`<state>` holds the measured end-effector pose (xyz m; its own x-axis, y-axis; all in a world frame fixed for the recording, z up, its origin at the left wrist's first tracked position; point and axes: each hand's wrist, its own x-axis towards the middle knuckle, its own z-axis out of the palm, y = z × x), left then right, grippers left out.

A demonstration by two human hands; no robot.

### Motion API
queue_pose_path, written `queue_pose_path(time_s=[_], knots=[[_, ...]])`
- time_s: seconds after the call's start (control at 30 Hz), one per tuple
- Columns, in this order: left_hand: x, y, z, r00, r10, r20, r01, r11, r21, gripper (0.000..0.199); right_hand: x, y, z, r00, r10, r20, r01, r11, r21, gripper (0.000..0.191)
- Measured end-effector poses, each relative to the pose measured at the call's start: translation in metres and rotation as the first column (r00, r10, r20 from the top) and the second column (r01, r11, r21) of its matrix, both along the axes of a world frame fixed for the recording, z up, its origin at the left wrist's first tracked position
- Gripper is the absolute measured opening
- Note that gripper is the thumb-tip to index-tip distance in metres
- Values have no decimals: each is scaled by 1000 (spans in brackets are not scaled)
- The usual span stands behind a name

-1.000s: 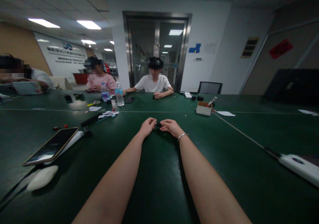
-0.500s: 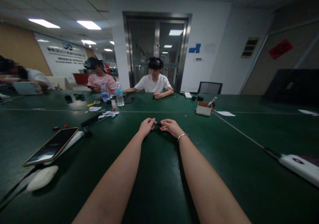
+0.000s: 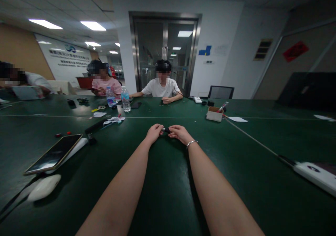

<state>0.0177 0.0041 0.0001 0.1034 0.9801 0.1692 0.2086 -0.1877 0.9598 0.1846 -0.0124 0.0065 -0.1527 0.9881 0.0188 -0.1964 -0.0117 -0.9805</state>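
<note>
Between my two hands, just above or on the dark green table [image 3: 168, 180], is a small black stick-like object [image 3: 166, 130] with a lighter, silvery left part. Its exact kind is too small to make out. My left hand [image 3: 154, 132] pinches the silvery left end with thumb and fingers. On the other side my right hand [image 3: 180, 133], with a silver bracelet at the wrist, pinches the black end. Fingers cover both ends of the object.
To the left lie a phone [image 3: 55, 153], a white rounded case [image 3: 44, 187] and a black strap. Water bottles [image 3: 125, 101] stand farther back. A small box [image 3: 214, 114] sits right of centre, a white power strip [image 3: 315, 176] at far right. Several people sit across the table.
</note>
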Motion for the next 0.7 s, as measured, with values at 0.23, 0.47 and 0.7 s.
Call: queue_pose_path(time_s=[0.23,0.47,0.7], knots=[[1,1,-2,999,24,-23,-23,999,31,23,0,0,0,1000,7,-10,-7,1000,-2,8],[0,2,-4,998,17,-52,-15,999,37,23,0,1,0,1000,4,-7,-4,1000,0,8],[1,0,-3,999,-17,-37,18,999,40,23,0,0,0,999,24,-32,-23,1000,6,10]])
